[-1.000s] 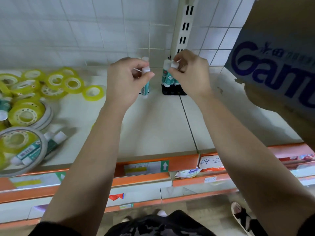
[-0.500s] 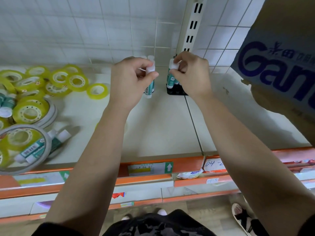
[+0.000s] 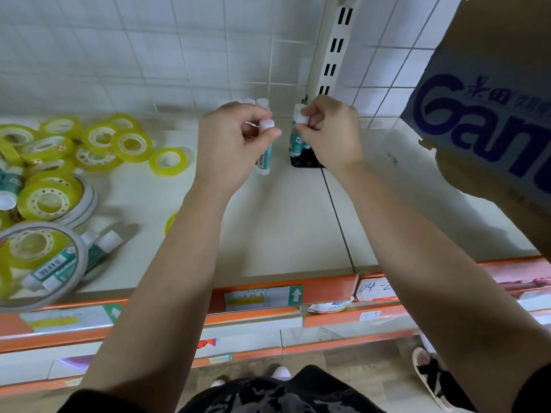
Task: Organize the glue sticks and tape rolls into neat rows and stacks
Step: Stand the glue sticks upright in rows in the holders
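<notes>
At 12 o'clock the left hand pinches an upright glue stick by its white cap. Just right of it, the right hand pinches the cap of a second glue stick, which stands in a black holder against the back wall. Yellow tape rolls crowd 9 o'clock, and a cardboard box overhangs 2 o'clock. Bare shelf runs between the forearms to the orange front edge at 6.

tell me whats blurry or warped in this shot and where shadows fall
Head view: the large tape roll, lower left, is smeared and stretched; the orange shelf edge bows from the wide-angle lens; the left hand and right hand look sharp; a soft shadow lies right of the lying glue sticks.
</notes>
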### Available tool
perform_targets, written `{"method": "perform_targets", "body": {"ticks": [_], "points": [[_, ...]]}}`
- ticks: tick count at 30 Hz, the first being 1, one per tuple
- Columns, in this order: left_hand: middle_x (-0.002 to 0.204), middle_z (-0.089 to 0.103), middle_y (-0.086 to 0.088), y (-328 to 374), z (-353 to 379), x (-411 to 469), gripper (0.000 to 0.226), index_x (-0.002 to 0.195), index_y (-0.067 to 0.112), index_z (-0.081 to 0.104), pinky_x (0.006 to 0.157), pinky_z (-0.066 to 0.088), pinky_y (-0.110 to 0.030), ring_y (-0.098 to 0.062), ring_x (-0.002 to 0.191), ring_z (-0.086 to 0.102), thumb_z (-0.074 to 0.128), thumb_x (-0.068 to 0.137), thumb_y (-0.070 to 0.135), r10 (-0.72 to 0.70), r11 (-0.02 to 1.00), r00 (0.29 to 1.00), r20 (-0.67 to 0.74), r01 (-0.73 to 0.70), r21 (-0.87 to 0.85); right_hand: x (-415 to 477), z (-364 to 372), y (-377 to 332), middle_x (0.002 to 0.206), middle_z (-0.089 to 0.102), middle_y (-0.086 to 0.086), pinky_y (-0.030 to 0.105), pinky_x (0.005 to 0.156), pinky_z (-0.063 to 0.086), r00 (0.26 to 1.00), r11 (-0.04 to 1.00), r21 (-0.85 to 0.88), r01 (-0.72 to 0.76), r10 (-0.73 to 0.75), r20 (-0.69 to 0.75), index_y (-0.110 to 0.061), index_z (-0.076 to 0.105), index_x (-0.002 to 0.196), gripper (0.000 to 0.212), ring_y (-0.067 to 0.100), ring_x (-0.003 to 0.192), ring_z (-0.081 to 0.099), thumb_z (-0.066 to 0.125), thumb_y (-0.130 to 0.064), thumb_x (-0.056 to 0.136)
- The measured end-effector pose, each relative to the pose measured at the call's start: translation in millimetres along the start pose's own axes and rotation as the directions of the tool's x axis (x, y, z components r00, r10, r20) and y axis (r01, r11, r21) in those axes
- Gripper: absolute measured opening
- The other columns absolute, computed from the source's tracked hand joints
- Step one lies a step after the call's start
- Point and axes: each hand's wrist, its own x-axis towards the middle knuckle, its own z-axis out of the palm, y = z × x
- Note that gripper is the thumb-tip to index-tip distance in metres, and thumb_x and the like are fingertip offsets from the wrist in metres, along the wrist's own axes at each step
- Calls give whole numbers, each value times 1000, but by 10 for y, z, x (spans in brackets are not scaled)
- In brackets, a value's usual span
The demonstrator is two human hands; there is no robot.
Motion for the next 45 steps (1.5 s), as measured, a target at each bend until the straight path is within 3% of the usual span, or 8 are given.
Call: {"method": "perform_targets", "body": {"ticks": [5,11,13,21,27,36,38,45], "points": [[93,69,3,3,11,30,16,97,14,74,66,49,-18,-10,74,67,75,81,19,2,1000,1000,15,-2,7,8,-41,-12,77,66,9,21,64,46,999,1000,17,-14,13,43,-6,64,96,25,20,70,60,78,-13,76],[92,67,6,134,81,113,34,112,16,72,73,50,-13,-1,75,64,77,80,25,38,997,999,39,-40,59,-42,-103,19,70,69,13,36,67,55,999,994,113,13,-16,30,-9,63,106,28,29,67,66,71,-15,80],[89,66,8,186,129,139,31,108,13,74,72,49,-13,3,73,62,77,80,25,73,993,996,50,-78,88,-69,-178,41,72,71,10,35,66,55,999,991,132,25,-29,26,-8,63,107,29,25,65,67,71,-16,81],[88,68,9,338,362,274,25,104,15,75,67,40,-3,10,69,56,77,82,25,76,986,992,97,-89,139,-117,-537,493,76,64,-5,22,65,44,999,997,-65,-32,34,33,-14,70,94,10,11,66,57,62,-15,87],[85,66,8,377,533,374,30,107,16,74,65,42,-3,13,63,54,80,79,27,52,984,989,140,-74,163,-198,-532,862,87,70,3,39,78,54,974,984,-111,-139,156,165,-16,72,89,12,24,82,64,61,-14,83],[70,59,15,335,597,470,21,84,17,72,57,40,-10,2,58,51,83,74,32,24,978,993,119,-48,205,-296,-353,1006,88,53,-1,34,73,50,982,980,-179,-85,113,152,-16,71,91,14,23,89,58,61,-12,82],[71,62,14,331,581,477,20,87,17,73,60,44,-14,0,58,53,83,75,30,11,981,991,132,-36,190,-312,-326,1012,91,56,2,37,74,51,985,978,-190,-82,108,132,-16,71,91,14,24,92,58,61,-13,81],[87,64,9,364,549,490,24,99,20,76,67,44,-4,5,66,55,78,77,10,31,961,978,208,-86,262,-325,-319,1020,95,59,5,39,74,52,988,980,-189,-70,93,121,-16,70,92,15,26,95,58,60,-14,81]]}}
